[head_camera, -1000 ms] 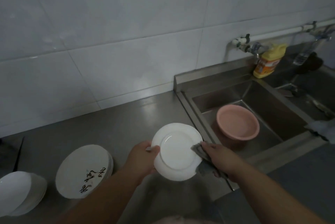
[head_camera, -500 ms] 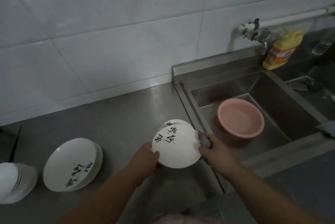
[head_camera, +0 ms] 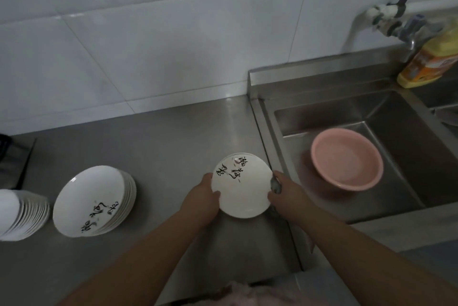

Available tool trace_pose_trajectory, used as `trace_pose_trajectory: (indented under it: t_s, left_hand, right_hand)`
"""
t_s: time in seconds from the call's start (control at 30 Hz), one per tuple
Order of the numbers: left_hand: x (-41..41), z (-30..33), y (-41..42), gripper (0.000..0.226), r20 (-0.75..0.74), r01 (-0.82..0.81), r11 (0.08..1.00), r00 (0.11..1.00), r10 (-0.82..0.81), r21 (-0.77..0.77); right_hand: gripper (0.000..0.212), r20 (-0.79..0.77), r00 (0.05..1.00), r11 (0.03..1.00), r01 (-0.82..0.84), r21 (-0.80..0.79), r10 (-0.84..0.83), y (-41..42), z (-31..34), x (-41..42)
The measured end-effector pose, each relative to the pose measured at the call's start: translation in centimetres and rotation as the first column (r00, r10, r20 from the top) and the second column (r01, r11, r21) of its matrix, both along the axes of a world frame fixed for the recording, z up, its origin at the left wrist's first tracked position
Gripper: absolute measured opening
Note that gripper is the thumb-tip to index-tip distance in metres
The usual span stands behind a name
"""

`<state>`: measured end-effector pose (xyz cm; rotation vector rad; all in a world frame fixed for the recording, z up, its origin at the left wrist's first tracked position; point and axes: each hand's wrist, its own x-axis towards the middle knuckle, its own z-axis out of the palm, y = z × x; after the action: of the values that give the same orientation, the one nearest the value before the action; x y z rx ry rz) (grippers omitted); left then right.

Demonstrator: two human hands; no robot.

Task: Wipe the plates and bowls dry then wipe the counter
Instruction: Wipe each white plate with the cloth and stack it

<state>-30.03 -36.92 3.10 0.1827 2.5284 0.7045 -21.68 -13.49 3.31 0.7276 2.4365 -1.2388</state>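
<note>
A small white plate (head_camera: 244,188) with black brush lettering faces up between my two hands, just above a short stack of like plates whose rim (head_camera: 239,155) shows behind it. My left hand (head_camera: 202,200) grips its left edge, thumb over the rim. My right hand (head_camera: 285,193) holds its right edge and pinches a grey cloth (head_camera: 275,184), mostly hidden under the fingers. On the steel counter (head_camera: 161,152) at the left sits a taller stack of lettered plates (head_camera: 91,200), and a stack of white bowls (head_camera: 21,214) at the far left edge.
Right of the counter is a steel sink (head_camera: 386,107) with a pink basin (head_camera: 347,159) in it. A tap (head_camera: 396,20) and a yellow detergent bottle (head_camera: 431,57) stand at its back. White wall tiles rise behind. A dark object (head_camera: 10,157) lies at far left.
The plate was held tilted with its underside toward me and the cloth on its edge; it has since been turned lettered side up and lowered over the small stack by the sink.
</note>
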Motion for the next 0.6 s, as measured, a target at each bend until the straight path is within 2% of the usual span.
trace_pose_trajectory:
  t_s: [0.17,0.37,0.6]
  left_hand:
    - [0.0,-0.9,0.6,0.040,-0.038,0.005,0.991,0.999,-0.011,-0.134]
    - [-0.1,-2.1,0.9,0.040,-0.058,-0.004,0.989,0.998,-0.005,-0.148]
    - [-0.4,-2.8,0.6,0.047,-0.072,-0.009,0.992,0.997,0.000,-0.124]
  right_hand:
    - [0.073,-0.033,0.998,0.998,-0.046,0.038,0.047,0.2,-0.6,-1.3]
    - [0.072,-0.019,0.987,0.974,-0.152,0.166,0.158,0.7,-1.3,-2.2]
    - [0.066,0.024,0.988,0.940,-0.153,0.304,0.153,0.6,-2.2,-2.5]
